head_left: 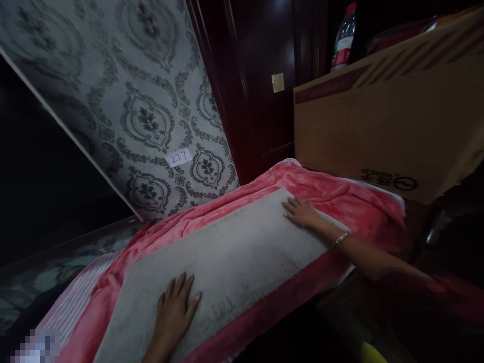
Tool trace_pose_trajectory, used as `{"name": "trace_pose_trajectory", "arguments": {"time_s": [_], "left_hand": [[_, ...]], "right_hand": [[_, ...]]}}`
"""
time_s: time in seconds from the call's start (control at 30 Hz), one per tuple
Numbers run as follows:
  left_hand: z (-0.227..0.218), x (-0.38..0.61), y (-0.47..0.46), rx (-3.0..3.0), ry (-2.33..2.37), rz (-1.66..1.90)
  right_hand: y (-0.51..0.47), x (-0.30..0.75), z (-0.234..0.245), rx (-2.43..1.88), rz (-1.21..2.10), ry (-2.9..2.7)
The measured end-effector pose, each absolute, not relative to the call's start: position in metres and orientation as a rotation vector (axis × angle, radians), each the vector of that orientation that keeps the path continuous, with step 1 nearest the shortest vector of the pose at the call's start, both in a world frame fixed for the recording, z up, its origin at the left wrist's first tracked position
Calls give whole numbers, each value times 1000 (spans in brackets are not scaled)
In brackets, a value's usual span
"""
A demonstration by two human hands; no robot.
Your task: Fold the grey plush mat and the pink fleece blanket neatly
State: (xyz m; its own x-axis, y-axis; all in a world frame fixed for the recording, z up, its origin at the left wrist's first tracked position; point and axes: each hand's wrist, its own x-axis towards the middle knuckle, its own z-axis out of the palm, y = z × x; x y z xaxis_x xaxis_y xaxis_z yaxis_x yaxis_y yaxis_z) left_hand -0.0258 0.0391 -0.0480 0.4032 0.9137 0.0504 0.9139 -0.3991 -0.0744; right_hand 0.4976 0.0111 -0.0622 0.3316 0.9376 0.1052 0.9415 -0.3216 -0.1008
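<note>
A long grey, soft-looking mat (234, 252) lies flat across a pink plush blanket (321, 189). My left hand (176, 305) rests palm down on the mat's near left part, its fingers spread. At the far right end, my right hand (300, 210) lies on the mat close to its upper edge, fingers stretched out. A silvery bracelet (341, 239) circles my right wrist. Neither hand grips anything. Striped cloth (77, 297) shows beside the blanket at the lower left.
A big cardboard box (389, 116) stands behind the blanket on the right, with a red-capped plastic bottle (344, 40) at its top edge. Patterned wallpaper (149, 118) bears a paper label (179, 158) reading 277. A dark red door (260, 101) stands beside it. Something yellow (372, 353) shows below.
</note>
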Motion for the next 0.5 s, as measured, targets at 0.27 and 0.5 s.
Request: {"name": "trace_pose_trajectory", "arguments": {"time_s": [0.27, 0.5], "left_hand": [[-29, 59, 92, -2698, -1566, -54], [-46, 42, 118, -2642, -1584, 22]], "right_hand": [[71, 426, -69, -2014, 21, -2088], [90, 495, -92, -2131, -93, -1876]]}}
